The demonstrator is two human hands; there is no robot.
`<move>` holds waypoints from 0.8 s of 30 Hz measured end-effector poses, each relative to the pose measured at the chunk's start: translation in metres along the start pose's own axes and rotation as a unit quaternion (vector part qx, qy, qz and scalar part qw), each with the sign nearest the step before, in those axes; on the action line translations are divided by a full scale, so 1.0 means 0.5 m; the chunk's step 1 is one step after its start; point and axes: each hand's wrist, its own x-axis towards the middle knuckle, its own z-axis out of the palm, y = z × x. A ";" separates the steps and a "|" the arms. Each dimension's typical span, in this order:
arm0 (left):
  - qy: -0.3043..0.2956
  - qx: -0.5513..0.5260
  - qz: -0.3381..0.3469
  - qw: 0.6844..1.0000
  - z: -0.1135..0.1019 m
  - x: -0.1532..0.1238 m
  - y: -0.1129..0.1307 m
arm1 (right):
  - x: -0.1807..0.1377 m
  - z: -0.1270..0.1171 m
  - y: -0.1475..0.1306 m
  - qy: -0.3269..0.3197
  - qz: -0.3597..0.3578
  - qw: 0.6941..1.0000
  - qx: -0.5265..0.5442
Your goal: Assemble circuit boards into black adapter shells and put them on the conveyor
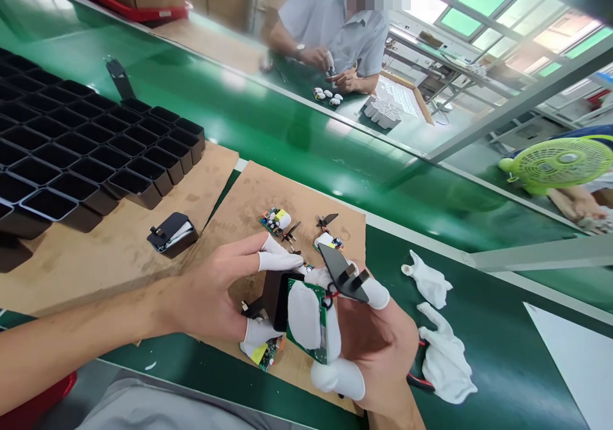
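My left hand (218, 296), with white finger cots, is closed around a black plastic housing (274, 297) with a metal prong at its lower edge. My right hand (364, 347), also in finger cots, pinches a green circuit board (311, 328) and a black cover plate with plug pins (342, 273), joined by a thin wire. Both hands hover over a brown cardboard sheet (249, 206). Two small circuit boards (276, 219) and loose pin pieces (327, 220) lie on the cardboard just beyond my fingers. Another board (265, 353) lies beneath my left hand.
A black tray of several square cells (86, 155) sits at the left on cardboard, with one assembled black housing (172, 233) in front of it. White gloves (440, 340) lie at the right on the green belt (297, 130). Across it a person handles small white parts. A green fan (560, 161) stands at the right.
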 end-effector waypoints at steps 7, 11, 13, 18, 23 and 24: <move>-0.004 0.003 -0.003 1.000 -0.001 -0.001 0.004 | -0.011 -0.005 0.009 0.014 0.004 0.997 -0.069; -0.003 0.008 0.001 1.000 0.000 0.000 0.002 | 0.001 0.002 0.002 0.021 -0.023 0.996 -0.088; -0.003 0.006 0.006 1.000 0.000 -0.001 0.001 | 0.004 0.004 0.000 0.024 -0.020 0.995 -0.090; 0.006 0.006 0.015 1.000 0.003 -0.001 -0.001 | -0.003 0.001 0.005 0.026 0.004 0.994 -0.109; 0.003 0.003 0.016 1.000 0.003 -0.001 -0.003 | -0.011 -0.005 0.012 0.020 0.001 0.993 -0.120; 0.002 0.003 0.016 1.000 0.003 -0.001 -0.004 | -0.010 -0.004 0.011 0.014 0.000 0.993 -0.116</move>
